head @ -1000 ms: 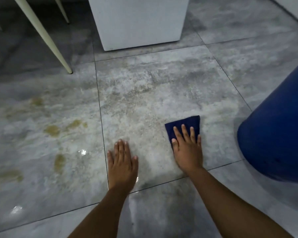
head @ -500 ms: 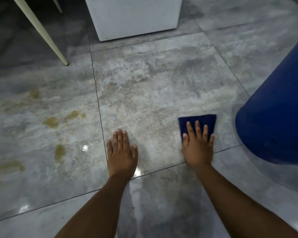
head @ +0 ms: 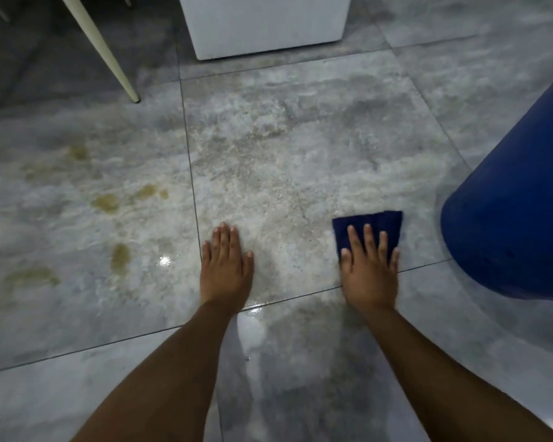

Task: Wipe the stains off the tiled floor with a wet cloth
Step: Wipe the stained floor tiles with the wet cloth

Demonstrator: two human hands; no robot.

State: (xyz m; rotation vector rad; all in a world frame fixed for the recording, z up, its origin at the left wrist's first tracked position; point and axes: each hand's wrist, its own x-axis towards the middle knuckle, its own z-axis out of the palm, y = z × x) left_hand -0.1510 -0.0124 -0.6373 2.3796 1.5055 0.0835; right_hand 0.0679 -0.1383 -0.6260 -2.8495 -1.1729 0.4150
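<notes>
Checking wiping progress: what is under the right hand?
A dark blue cloth lies flat under the right hand on the tiled floor. Its near part and the tile beneath are hidden.

The grey marbled tiled floor [head: 300,148] looks glossy and wet, with matt yellowish-brown stains [head: 106,202]. The folded dark blue cloth [head: 367,223] appears soft; the big blue plastic barrel [head: 511,218] smooth.

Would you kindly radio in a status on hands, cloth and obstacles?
Left hand flat on tile. Right hand pressing blue cloth. Yellow stains unwiped, far left. Blue barrel close right.
</notes>
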